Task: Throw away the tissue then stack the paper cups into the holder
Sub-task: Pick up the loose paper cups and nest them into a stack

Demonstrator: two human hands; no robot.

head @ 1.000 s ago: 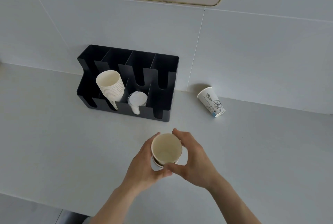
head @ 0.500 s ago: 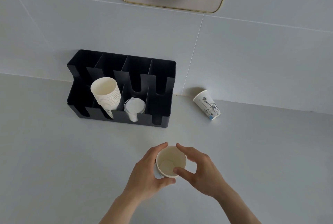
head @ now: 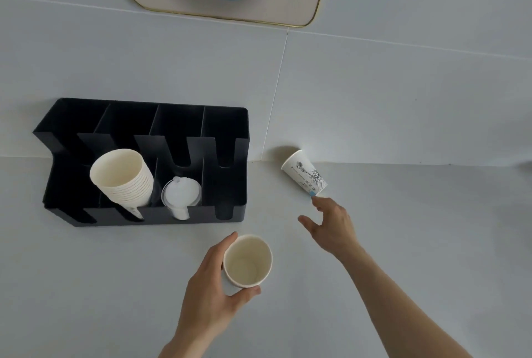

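1. Between the two hands, the left hand (head: pixel 210 288) grips a smooth, cream-lined paper cup (head: pixel 247 261), upright.
2. Beyond the right hand (head: pixel 331 226), whose spread, empty fingers nearly touch it, a printed cup (head: pixel 303 172) lies tilted against the wall.
3. Left of both, a matte black slotted holder (head: pixel 224 127) contains ribbed stacked cups (head: pixel 123 179) and clear lids (head: pixel 181 193), partly hidden.
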